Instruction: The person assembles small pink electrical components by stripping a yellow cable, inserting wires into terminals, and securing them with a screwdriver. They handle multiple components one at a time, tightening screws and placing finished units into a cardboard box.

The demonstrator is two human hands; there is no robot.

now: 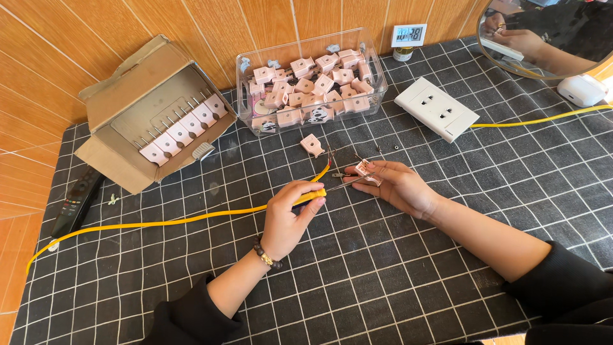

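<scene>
While the left hand [286, 220] clamps the yellow-handled screwdriver [332, 189], its tip meets the pink plug [366, 172] pinched by the right hand [397, 186] mid-mat: screw-tightening, I'd judge; next needs steady alignment.

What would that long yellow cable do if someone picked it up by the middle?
The yellow cable would probably droop: it lies in loose curves across the checked mat, so it looks floppy. It seems thin and likely light. One end is pinned under the left hand, so that end would probably stay put.
</scene>
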